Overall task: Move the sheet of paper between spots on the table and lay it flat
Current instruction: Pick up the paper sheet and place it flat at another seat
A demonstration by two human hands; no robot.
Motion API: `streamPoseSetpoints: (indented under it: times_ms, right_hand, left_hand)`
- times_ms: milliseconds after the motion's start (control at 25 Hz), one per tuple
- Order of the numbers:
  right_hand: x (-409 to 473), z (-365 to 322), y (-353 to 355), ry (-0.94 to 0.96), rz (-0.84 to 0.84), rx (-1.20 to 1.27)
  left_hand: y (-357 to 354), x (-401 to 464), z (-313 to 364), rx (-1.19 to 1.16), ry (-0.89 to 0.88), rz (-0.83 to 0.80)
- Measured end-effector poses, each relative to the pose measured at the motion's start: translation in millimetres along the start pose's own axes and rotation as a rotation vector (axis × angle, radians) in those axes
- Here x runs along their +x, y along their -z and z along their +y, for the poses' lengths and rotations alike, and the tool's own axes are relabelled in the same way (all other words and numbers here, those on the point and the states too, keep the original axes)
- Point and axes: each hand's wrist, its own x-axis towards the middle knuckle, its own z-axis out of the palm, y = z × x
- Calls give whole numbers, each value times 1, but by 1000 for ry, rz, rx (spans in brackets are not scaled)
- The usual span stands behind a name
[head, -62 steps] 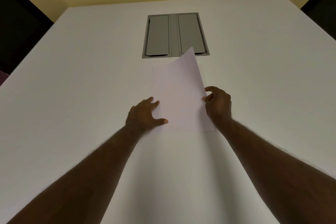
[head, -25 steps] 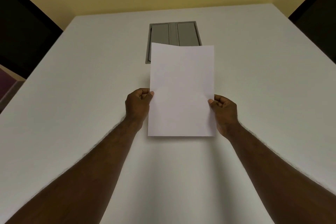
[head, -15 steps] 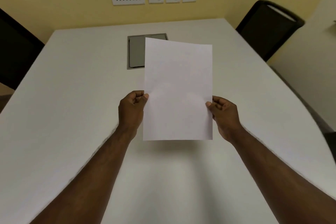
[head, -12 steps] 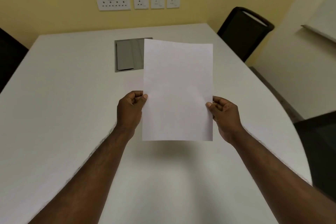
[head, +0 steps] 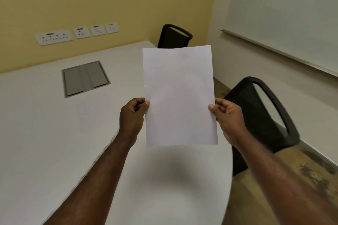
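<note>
above the near right part of the white table point(head: 45, 133), the sheet of paper point(head: 179, 95) is held in the air, upright and facing the camera, clear of the surface. a soft shadow lies on the table below its lower edge.

the left hand point(head: 132, 117) pinches the left edge of the sheet at about mid-height, thumb on the front face, remaining fingers curled behind. the right hand point(head: 227, 117) pinches the right edge at the same height, thumb tip on the front face, fingers curled behind. both grips are closed on the paper; neither hand touches the table.

change against the frames before: 2.5 s ago the sheet lay largely on the table near the grey cable hatch point(head: 85, 78), with one far corner raised. it is now fully lifted. over the last second the view has swung to the right: the hatch, once directly behind the sheet, now lies well apart to the far left of it. the wall sockets point(head: 76, 33) have shifted left likewise. a black chair point(head: 261, 115) now appears just right of the right hand, a second chair point(head: 173, 35) stands at the far table end, and a whiteboard point(head: 285, 23) shows on the right wall. the grip on both edges is unchanged since 1.0 s ago.
</note>
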Motion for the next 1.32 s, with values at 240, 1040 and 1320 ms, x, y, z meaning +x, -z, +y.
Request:
streamPoseSetpoints:
  times_ms: [240,1040,1320]
  right_hand:
    - [-18,-15,156,21,140,-49]
    - [137,-19,498,0,403,-132]
    - [255,-16,540,-16,392,-116]
  left_hand:
    - [-138,-78,42,-35,-62,-96]
    - [-539,-56,89,-62,-125,-363]
    - [-636,26,100,-50,-92,-375]
